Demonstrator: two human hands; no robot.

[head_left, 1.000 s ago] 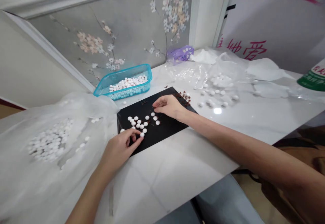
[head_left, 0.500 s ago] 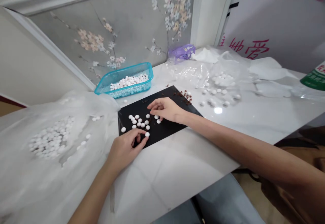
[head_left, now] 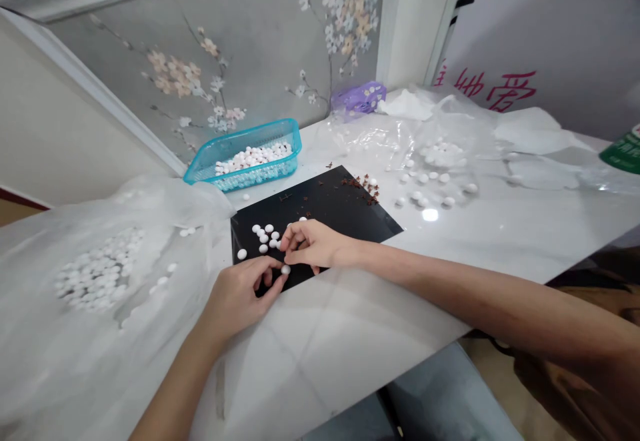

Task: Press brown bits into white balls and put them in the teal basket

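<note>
My left hand (head_left: 247,289) rests at the front edge of a black mat (head_left: 320,199), thumb and forefinger closed on a small white ball (head_left: 285,269). Just above that ball is my right hand (head_left: 315,244), its fingertips bent together; whatever lies between them is too small to make out. Several loose white balls (head_left: 263,239) sit on the mat left of my right hand, and a few more are partly hidden behind it. Small reddish-brown pieces (head_left: 367,191) are scattered over the mat's back right corner.
A blue basket (head_left: 243,154) of white balls stands behind the mat. Plastic sheeting with many white balls (head_left: 100,274) covers the left side. Clear bags, more balls (head_left: 425,179) and a purple bag (head_left: 360,97) lie at the back right. A green-labelled bottle (head_left: 623,151) is far right.
My right hand has moved down and left across the mat to the ball in my left hand. My left hand has shifted slightly with its ball.
</note>
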